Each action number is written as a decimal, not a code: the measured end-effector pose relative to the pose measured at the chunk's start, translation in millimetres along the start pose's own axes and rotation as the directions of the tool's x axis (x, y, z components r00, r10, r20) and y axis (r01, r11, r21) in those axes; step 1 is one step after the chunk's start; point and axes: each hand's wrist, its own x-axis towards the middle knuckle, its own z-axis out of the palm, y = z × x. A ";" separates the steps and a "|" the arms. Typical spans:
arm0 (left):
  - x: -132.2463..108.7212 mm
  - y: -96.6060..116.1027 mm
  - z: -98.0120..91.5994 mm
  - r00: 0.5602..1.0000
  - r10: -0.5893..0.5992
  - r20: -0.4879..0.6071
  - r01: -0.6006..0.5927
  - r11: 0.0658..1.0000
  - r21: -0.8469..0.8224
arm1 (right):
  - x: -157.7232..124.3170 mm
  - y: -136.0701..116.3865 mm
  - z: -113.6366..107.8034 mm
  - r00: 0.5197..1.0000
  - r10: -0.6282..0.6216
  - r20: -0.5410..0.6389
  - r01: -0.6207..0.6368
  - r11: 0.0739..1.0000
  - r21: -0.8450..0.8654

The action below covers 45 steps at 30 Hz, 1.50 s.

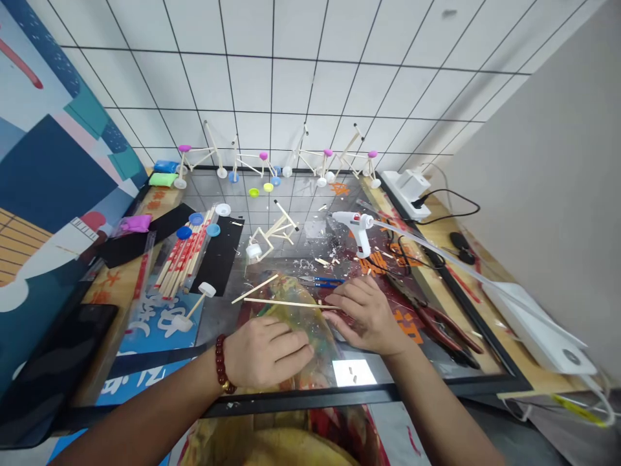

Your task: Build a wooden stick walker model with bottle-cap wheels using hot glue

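A thin wooden stick [286, 302] lies across the glass tabletop, its right end at the fingertips of my right hand [366, 314]. The thumb and fingers close around that end. My left hand [269, 353], with a dark red bead bracelet at the wrist, rests on the near side of the glass. Its fingers lie loosely together, with no object showing in them. A shorter stick [255, 289] slants just beyond. Blue-handled scissors or tweezers [327, 282] lie past the right fingertips. Farther off is a small stick frame [275, 233] with a white cap.
A white glue gun [354, 223] stands right of centre, near pliers [436, 323] and a power strip [405, 194]. Several stick models [252, 162] line the tiled wall. Left are bundled chopsticks [187, 255], caps, a hammer-shaped piece [195, 307] and a black phone [53, 375].
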 end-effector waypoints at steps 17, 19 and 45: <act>-9.6 -30.3 -23.9 0.782 -0.622 -0.031 0.576 0.704 0.415 | 2.5 -1.9 6.5 0.995 -0.017 0.102 0.022 0.999 -0.048; -11.6 -34.7 -25.1 0.670 -0.743 0.018 0.654 0.601 0.459 | 2.1 -2.1 7.2 0.994 -0.008 0.111 0.015 0.998 -0.064; -15.5 -31.5 -51.0 0.374 -0.906 0.200 0.819 0.424 0.388 | -0.6 -1.8 5.2 0.992 0.044 0.115 -0.033 0.995 -0.093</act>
